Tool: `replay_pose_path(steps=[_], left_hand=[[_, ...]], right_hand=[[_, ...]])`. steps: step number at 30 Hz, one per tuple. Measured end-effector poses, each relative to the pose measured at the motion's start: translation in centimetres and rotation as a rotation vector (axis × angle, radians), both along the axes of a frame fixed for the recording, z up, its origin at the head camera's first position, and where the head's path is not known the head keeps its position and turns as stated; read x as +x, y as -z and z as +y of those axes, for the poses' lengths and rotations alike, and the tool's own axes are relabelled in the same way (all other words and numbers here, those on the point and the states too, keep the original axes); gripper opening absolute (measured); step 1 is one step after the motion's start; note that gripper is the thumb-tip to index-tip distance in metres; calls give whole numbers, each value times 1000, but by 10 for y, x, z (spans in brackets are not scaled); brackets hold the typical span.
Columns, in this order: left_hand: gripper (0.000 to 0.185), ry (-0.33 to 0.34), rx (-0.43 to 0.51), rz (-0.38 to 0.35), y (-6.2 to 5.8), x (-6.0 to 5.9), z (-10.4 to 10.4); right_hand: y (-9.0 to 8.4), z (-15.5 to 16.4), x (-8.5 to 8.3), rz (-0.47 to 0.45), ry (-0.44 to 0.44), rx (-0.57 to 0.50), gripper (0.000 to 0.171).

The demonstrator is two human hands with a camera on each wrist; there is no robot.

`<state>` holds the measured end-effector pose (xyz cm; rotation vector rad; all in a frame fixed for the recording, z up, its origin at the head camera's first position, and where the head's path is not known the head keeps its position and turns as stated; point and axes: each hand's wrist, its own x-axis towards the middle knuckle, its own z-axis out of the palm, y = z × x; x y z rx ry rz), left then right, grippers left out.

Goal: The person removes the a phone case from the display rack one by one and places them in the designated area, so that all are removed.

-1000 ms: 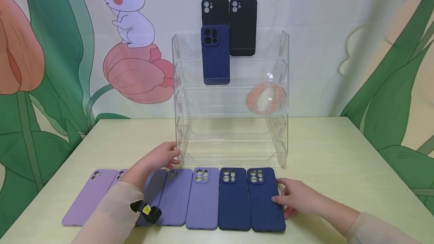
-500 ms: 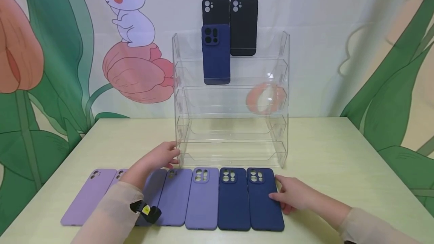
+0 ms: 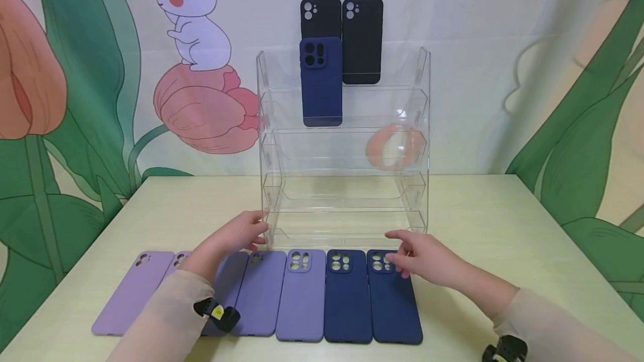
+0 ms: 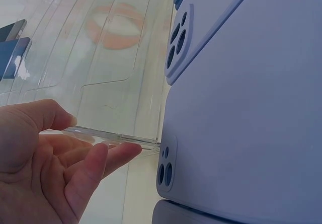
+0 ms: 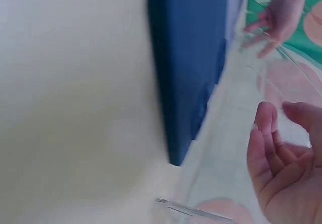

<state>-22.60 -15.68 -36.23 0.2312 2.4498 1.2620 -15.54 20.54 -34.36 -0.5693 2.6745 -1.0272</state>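
1. Navy case (image 3: 394,300) lies flat on the counter (image 3: 503,228) at lower centre-right of the head view, rightmost in a row of cases, camera cutouts toward the rack.
2. Right hand (image 3: 425,258) hovers over the top right corner of that navy case, near the cutouts; fingers loose, slightly curled, index pointing left, grasping nothing. Contact with the case: cannot tell.
3. Right wrist view is blurred: navy case (image 5: 191,73) in upper centre, right hand (image 5: 282,163) at lower right, apart from it, palm open, empty.
4. Left hand (image 3: 236,236) at lower centre-left rests against the bottom left corner of the clear acrylic rack (image 3: 344,144); in the left wrist view, the left hand (image 4: 48,158) has thumb above and straight fingers below the rack's bottom edge (image 4: 108,136), touching it.
5. Second navy case (image 3: 347,298) lies just left of the first, touching it; then a lavender case (image 3: 301,295), more purple cases (image 3: 128,292) further left, partly under the left sleeve.
6. In the rack, upper centre: two black cases (image 3: 362,41) on the top tier, one navy case (image 3: 321,82) on the tier below.
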Motion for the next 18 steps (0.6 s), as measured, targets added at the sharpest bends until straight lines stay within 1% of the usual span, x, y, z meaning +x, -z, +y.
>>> replay_pose_path(steps=[3,10,18], left_hand=[[47,7,4,3,0,1,0],[47,6,1,4,-1,1,-1],[49,5,-4,6,-1,2,0]], right_hand=[[-10,-1,-11,30,-24,-80,44],[-37,-8,-41,35,36,-239,40],[-60,-16,-71,81,47,-378,38]])
